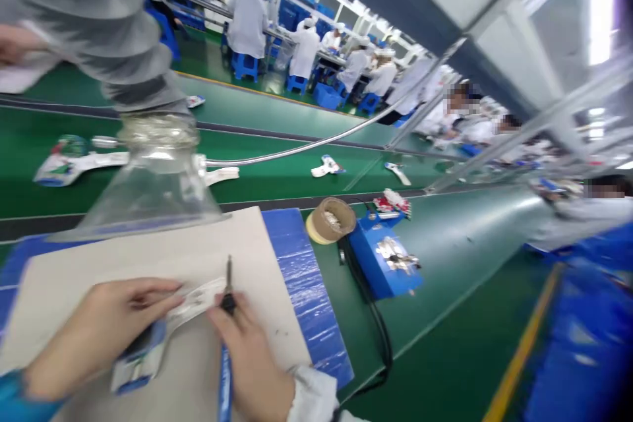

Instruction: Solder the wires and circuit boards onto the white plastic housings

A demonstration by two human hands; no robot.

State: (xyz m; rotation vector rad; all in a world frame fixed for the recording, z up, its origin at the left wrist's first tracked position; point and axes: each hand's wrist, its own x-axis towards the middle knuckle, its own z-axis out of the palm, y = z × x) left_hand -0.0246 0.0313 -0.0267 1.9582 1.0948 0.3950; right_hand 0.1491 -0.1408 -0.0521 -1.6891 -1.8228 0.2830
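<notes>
Closest to me, my right hand (254, 349) grips a blue-handled tool (225, 372), while my left hand (123, 310) pinches the white device (198, 300), its narrow end pointing toward my right over a beige board (270, 290); whether my right fingers touch it, I cannot tell.

We see a green counter (459, 247) bearing a shiny blue sheet (301, 277) with a beige board (237, 237) over it; just right of the sheet we find a round brown tub (322, 227), a blue box-like unit (368, 264) and black cables (382, 336).
</notes>
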